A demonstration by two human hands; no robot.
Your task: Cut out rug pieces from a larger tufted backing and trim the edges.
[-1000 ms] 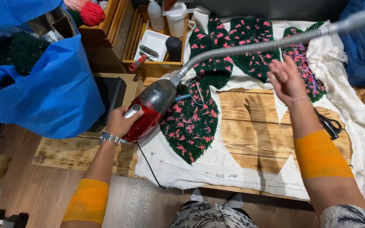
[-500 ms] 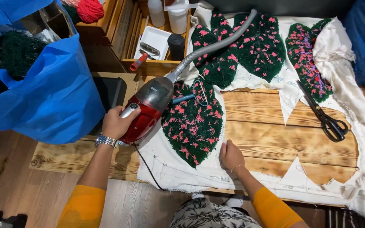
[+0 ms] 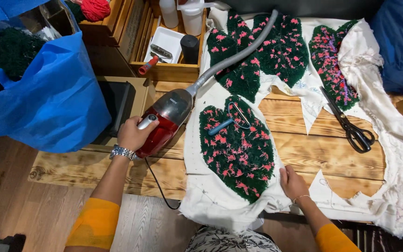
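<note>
My left hand (image 3: 135,134) grips the handle of a red and grey hand-held vacuum cleaner (image 3: 166,121) at the table's left edge. Its grey hose (image 3: 239,53) runs up and right across the tufted pieces. My right hand (image 3: 294,183) lies flat on the white backing cloth (image 3: 220,200) at the near edge, just right of a dark green leaf-shaped tufted piece with pink flecks (image 3: 236,144). A small blue-handled wire tool (image 3: 232,122) lies on that piece. More tufted leaves (image 3: 276,51) lie further back.
Black scissors (image 3: 350,126) lie on the wooden table (image 3: 332,154) to the right. A blue plastic bag (image 3: 47,98) holding dark green yarn sits at the left. A wooden tray (image 3: 164,70) with bottles, a black cup and small tools stands behind the vacuum. Red yarn ball (image 3: 94,8) at top.
My right hand came down from above the far tufted pieces to the cloth's near edge. The vacuum hose swung from the right to lie over the back pieces. My left hand kept its grip.
</note>
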